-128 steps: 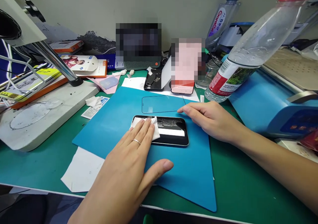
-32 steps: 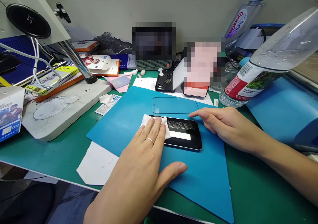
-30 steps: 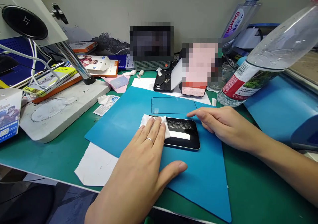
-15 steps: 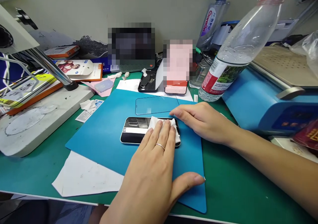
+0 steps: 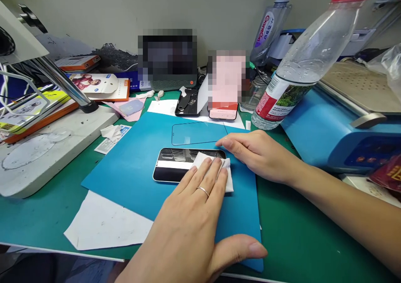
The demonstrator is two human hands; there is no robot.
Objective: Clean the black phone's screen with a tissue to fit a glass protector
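A phone (image 5: 172,175) lies face up on the blue mat (image 5: 125,170), its screen reflecting light. My left hand (image 5: 200,207) is spread flat, its fingertips pressing a folded white wipe (image 5: 228,176) against the right part of the screen. The wipe overhangs the phone's lower right edge. By the phone's upper right corner rests my right hand (image 5: 260,153), closed, with thumb and forefinger together; whether anything is between them is hidden. Just behind the phone, a clear black-edged screen protector (image 5: 197,133) lies on the mat, its right end close to the right fingertips.
A tilted water bottle (image 5: 282,90) and a blue machine (image 5: 326,132) stand on the right. At the left is a white stand base (image 5: 62,145) with a metal post. Behind the mat are a lit phone (image 5: 227,86) and a black phone-shaped item (image 5: 188,103). White paper (image 5: 106,224) pokes out in front.
My left hand has drawn the wipe slightly down and to the right, baring more of the screen's upper part. My right hand stays in place beside the phone.
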